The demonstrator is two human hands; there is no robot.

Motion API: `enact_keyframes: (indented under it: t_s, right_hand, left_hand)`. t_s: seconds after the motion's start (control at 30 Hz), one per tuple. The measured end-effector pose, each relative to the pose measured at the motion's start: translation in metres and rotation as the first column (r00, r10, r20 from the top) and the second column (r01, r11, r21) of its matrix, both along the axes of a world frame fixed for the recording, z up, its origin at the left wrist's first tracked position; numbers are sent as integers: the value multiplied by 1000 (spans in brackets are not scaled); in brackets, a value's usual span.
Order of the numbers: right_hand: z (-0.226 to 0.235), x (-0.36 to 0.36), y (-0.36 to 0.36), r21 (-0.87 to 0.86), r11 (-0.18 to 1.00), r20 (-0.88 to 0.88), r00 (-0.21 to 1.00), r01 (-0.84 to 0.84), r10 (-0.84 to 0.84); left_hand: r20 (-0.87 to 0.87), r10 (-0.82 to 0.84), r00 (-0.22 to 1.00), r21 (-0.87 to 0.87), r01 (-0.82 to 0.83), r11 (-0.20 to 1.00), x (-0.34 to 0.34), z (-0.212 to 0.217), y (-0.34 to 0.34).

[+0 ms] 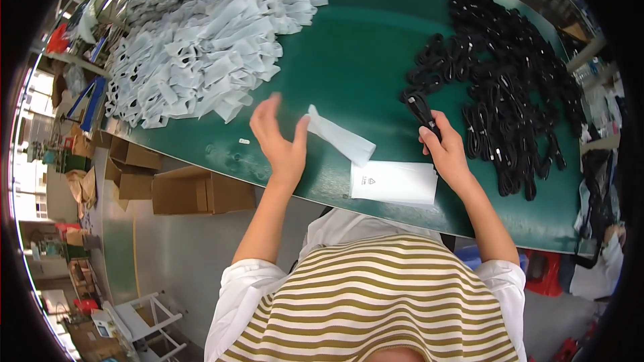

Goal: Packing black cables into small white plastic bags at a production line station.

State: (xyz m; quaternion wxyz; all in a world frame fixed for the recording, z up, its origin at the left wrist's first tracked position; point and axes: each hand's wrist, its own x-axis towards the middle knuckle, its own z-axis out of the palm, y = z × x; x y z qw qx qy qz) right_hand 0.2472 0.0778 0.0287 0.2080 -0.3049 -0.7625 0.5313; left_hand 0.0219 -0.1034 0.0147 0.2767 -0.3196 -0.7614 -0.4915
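Observation:
My right hand (445,146) grips a coiled black cable (420,108), its fingers closed round the near end of the bundle. Over the table's left half, my left hand (278,141) has its fingers spread, with slight blur at the fingertips. A whitish translucent plastic bag (342,139) lies slantwise between the hands. Its far left end meets or nearly meets my left thumb; I cannot tell whether they touch. The bag's other end reaches a flat stack of white bags (396,183) near the front edge, with small dark print on it.
On the green table (362,40), a big heap of filled whitish bags (201,47) covers the far left. Many bundled black cables (503,100) are piled at the right. A tiny white piece (244,141) lies left of my left hand. Cardboard boxes (201,191) stand below the left edge.

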Motion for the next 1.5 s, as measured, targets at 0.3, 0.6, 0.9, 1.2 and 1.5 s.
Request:
enact_keyframes:
  t_s: [0.3, 0.6, 0.9, 1.2, 1.5]
  right_hand:
    - [-14, 9, -17, 319, 948, -30, 1000, 5, 4]
    - [0, 23, -30, 567, 820, -58, 990, -75, 131]
    - [4, 32, -28, 826, 538, 83, 980, -170, 182]
    - [2, 31, -25, -351, 929, -43, 993, -118, 110]
    - [-2, -3, -46, -120, 993, -552, 833, -20, -50]
  left_hand:
    - [171, -830, 531, -505, 770, 389, 21, 3, 4]
    - [325, -726, 606, -341, 791, 508, 31, -20, 13]
    - [469, -670, 576, -55, 776, 629, 54, -10, 27]
    - [234, -812, 534, -168, 845, 508, 67, 8, 32]
    - [228, -741, 631, -44, 767, 640, 58, 31, 39]
